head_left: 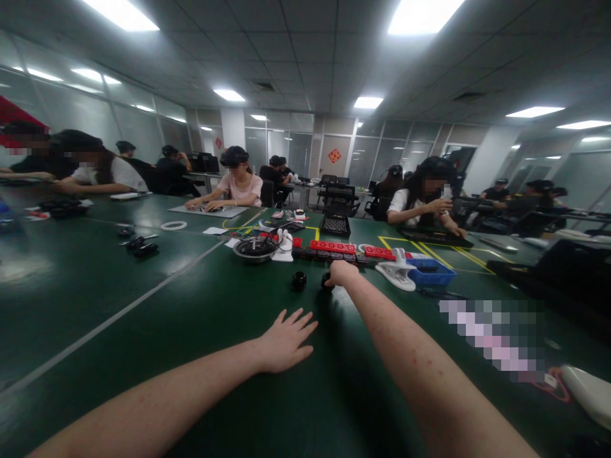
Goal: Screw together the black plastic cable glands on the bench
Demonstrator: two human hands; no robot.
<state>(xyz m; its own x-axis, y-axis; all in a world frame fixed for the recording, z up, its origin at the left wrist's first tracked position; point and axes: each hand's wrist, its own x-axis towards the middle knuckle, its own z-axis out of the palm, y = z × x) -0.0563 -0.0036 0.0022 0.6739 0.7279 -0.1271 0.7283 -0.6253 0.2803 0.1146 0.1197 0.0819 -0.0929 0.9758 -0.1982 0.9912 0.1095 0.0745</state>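
Observation:
My left hand (287, 341) lies flat on the green table (229, 356), palm down with its fingers spread. Reaching further out, my right hand (342, 273) has its fingers closed on a small black round object (326, 281); the hand covers part of it, and its exact kind is unclear. Just left of that stands a similar black cylindrical object (299, 280), apart from both hands.
Beyond my hands are a bowl (255, 249) of dark items, red power strips (333, 247), white clip-like stands (398, 272) and a blue bin (432, 272). Black parts (142, 245) and a white ring (173, 226) lie left. Several people sit around.

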